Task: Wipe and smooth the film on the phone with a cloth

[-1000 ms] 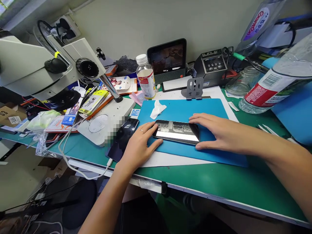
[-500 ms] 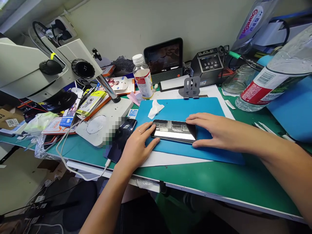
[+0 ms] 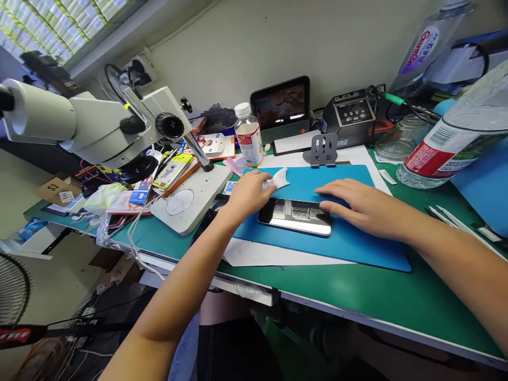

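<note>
A smartphone [image 3: 294, 217] lies face up on the blue mat [image 3: 353, 243], its glossy black screen mirroring light. Just beyond its left end, my left hand [image 3: 252, 194] has thumb and fingers closed on a crumpled white tissue [image 3: 281, 179]; part of the tissue is hidden by the fingers. My right hand [image 3: 355, 203] is open at the phone's far right corner, thumb and fingers apart, the thumb over the phone's edge. A second, dark phone [image 3: 212, 211] lies left of the mat, partly covered by my left forearm.
A microscope [image 3: 107, 124] stands on the left over boxes and packets. Behind the mat are a small bottle [image 3: 248, 138], a smart display [image 3: 281, 103], a grey phone stand [image 3: 323, 149] and a black control box [image 3: 351, 119]. A large water bottle [image 3: 448, 140] stands at right.
My left hand has left the phone's left end and moved up to the tissue, taking hold of it. My right thumb has shifted from the near edge to the far edge. The view has turned left.
</note>
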`<state>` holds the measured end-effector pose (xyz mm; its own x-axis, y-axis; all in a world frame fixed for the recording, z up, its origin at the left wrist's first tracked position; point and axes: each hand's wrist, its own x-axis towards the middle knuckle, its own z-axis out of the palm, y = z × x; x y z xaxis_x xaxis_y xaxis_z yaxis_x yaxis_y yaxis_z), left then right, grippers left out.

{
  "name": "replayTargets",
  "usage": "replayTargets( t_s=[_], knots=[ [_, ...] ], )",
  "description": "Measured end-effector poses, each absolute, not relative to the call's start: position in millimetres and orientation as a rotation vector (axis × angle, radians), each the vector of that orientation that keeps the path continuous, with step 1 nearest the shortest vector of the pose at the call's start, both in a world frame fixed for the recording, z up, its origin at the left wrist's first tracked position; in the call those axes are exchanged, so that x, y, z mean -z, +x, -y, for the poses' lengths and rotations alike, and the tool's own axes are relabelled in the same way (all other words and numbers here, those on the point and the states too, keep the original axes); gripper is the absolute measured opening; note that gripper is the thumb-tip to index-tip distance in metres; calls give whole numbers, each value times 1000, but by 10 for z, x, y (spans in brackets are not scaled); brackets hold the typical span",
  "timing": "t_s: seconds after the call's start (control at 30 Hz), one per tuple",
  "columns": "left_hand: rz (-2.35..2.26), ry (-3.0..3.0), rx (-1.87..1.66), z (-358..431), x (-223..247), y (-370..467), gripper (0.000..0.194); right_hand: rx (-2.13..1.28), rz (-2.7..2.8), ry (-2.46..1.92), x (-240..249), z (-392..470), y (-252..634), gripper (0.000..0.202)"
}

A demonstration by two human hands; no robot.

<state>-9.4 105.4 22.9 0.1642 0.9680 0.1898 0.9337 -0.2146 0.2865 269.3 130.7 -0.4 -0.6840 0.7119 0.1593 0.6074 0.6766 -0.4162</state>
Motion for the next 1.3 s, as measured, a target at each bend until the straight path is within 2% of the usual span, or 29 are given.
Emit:
replayTargets(
  t_s=[0.2, 0.37, 0.5, 0.73, 0.9, 1.3],
  knots=[
    [-1944, 2321, -482, -1319, -181, -82, 11, -459, 2564, -1010, 33, -1303, 2704, 60],
    [-1935, 2386, -542, -920, -299, -266, 18, -471, 2551, -984, 61, -1288, 2695, 62],
    [-1836, 2439, -500, -566, -215, -333, 18, -457, 2546, -976, 74, -1275, 2677, 62],
    [-1760, 2443, -488, -488, -114, -281, 24, -457, 2533, -990, 67, -1275, 2661, 65],
    [-1708, 2461, -483, -378, -138, -43, 29, -476, 2524, -1004, 48, -1275, 2651, 68],
    [-1552, 2558, -396, -300, -146, 774, 24, -419, 2374, -985, -3, -1273, 2643, 64]
  ],
)
